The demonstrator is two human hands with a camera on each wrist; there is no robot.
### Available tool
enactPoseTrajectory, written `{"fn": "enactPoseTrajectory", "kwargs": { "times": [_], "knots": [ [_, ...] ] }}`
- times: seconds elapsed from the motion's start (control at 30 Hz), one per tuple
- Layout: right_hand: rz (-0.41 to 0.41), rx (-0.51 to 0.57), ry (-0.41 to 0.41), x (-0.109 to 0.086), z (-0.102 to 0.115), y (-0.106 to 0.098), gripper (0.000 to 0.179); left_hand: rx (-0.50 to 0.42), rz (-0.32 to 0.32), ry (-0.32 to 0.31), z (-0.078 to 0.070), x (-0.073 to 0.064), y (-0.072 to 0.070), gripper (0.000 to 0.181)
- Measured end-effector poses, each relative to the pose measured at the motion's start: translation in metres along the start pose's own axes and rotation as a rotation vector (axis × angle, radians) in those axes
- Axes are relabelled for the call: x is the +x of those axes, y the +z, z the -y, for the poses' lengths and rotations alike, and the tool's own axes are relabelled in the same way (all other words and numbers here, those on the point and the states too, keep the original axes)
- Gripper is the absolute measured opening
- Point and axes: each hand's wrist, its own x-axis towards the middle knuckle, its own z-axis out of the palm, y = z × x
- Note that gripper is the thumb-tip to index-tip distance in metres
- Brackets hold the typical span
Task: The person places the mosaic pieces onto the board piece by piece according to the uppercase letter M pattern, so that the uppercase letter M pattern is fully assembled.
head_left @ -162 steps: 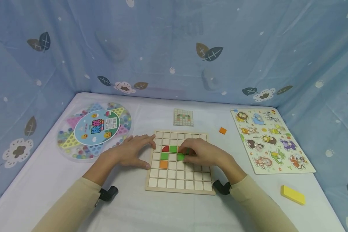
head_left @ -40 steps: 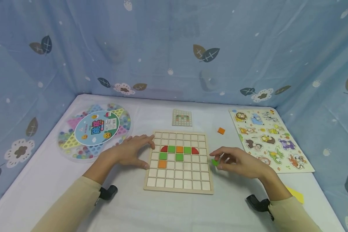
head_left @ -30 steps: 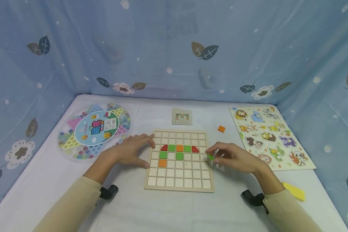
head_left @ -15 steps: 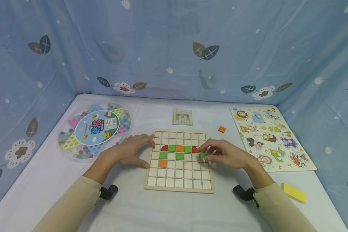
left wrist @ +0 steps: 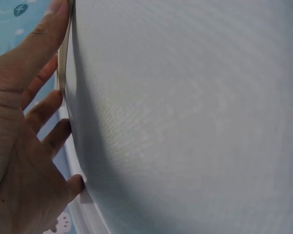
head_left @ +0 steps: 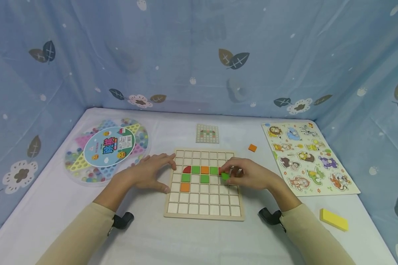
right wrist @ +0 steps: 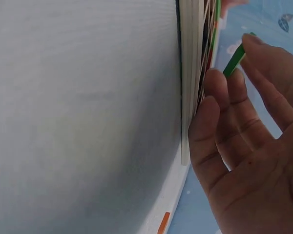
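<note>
A wooden grid board (head_left: 203, 211) lies on the white-covered table, with red, green and orange tiles seated in some of its cells. My left hand (head_left: 149, 173) lies along the board's left edge, fingers spread and relaxed; in the left wrist view its thumb and fingertips are at that edge. Between the thumb and fingers of my right hand (head_left: 252, 175) a green tile (head_left: 224, 176) is pinched, tilted, over the right part of the board. Those fingers partly cover a red tile at the right end of the colored row. The right wrist view shows the green tile by its thin edge.
Behind the board is a small pattern card (head_left: 207, 134). A loose orange tile (head_left: 252, 147) lies to its right. An animal puzzle board (head_left: 310, 158) and a yellow block (head_left: 333, 219) are at the right. A round marble game box (head_left: 109, 147) stands at the left.
Earlier my right hand was over the board's middle; later it held a green tile right of the board. It has since moved left with that tile over the board. My left hand stayed put.
</note>
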Motion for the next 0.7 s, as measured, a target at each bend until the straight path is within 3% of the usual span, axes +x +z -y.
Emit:
{"fn": "enactPoseTrajectory", "kwargs": {
  "times": [0.47, 0.7],
  "knots": [
    [0.003, -0.161, 0.068, 0.0082, 0.0086, 0.0066, 0.033, -0.006, -0.002, -0.001, -0.0007, -0.0004, -0.0008, 0.064],
    [0.008, -0.171, 0.079, 0.0104, 0.0094, 0.0077, 0.032, -0.011, -0.015, 0.010, 0.0019, -0.0002, 0.0003, 0.064]
  ]
}}
